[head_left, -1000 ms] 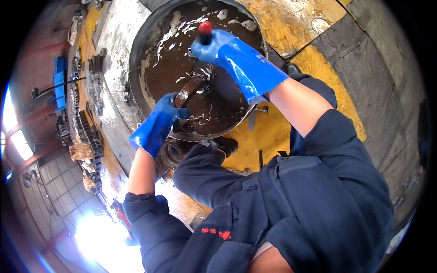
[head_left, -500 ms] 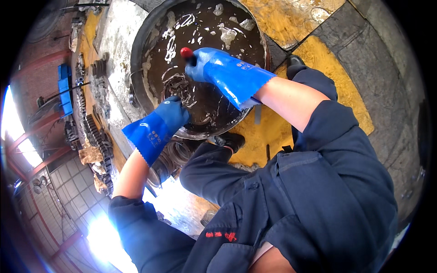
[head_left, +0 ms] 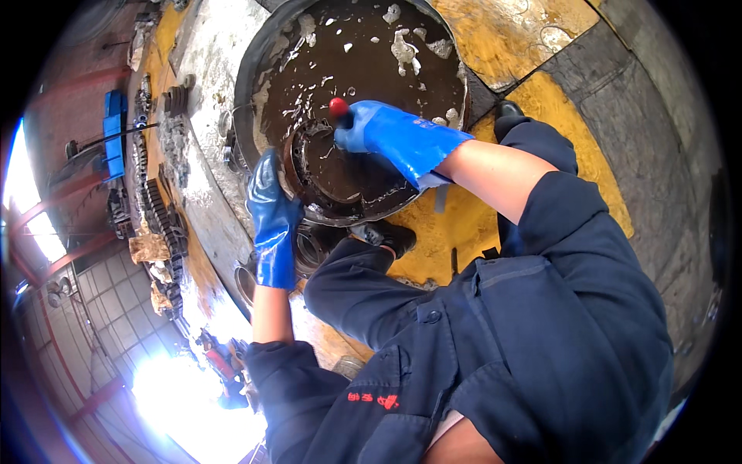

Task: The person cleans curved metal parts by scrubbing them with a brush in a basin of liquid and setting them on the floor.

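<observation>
My right hand [head_left: 360,127], in a long blue rubber glove, is closed around a handle with a red rounded end [head_left: 338,107] above a round tub [head_left: 246,116] of dark, foamy liquid. The tool's working end is hidden. Below that hand a brown metal ring [head_left: 295,172] lies partly in the liquid, near the tub's left side. My left hand [head_left: 272,201], gloved the same way, is at the left rim beside the ring, its fingers stretched out. Whether its thumb touches the ring I cannot make out.
Round metal parts [head_left: 311,246] stand by the tub's near side, close to my shoe [head_left: 390,236]. Along the left lie rows of dark metal parts [head_left: 166,209] and a blue object [head_left: 114,135]. Yellow and grey mats [head_left: 595,170] cover the floor at right.
My left hand has come out of the liquid to the left rim, its fist now straightened. More of the ring shows above the liquid. My right hand keeps its hold, shifted slightly right and down.
</observation>
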Action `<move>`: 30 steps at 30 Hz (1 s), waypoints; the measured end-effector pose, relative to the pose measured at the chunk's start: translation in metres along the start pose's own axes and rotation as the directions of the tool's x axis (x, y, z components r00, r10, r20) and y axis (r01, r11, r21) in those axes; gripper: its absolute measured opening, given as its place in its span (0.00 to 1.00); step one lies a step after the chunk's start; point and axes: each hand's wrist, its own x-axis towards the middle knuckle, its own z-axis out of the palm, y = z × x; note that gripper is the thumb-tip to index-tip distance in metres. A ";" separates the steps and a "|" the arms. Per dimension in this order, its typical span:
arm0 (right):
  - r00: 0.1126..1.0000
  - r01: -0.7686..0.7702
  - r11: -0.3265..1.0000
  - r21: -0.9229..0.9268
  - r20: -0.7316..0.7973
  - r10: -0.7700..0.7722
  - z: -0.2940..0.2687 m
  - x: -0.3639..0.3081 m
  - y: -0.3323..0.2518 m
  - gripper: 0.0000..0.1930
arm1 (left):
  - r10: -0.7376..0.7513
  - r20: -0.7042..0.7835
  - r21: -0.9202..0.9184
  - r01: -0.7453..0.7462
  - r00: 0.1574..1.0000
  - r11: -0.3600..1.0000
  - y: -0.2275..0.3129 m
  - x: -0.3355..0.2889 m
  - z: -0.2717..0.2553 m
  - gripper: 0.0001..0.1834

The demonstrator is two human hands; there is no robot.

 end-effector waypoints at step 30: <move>0.972 0.221 0.970 0.103 -0.104 -0.211 0.070 0.074 -0.057 0.18 | -0.494 -0.053 -0.341 0.449 0.868 0.826 0.020 -0.061 0.038 0.29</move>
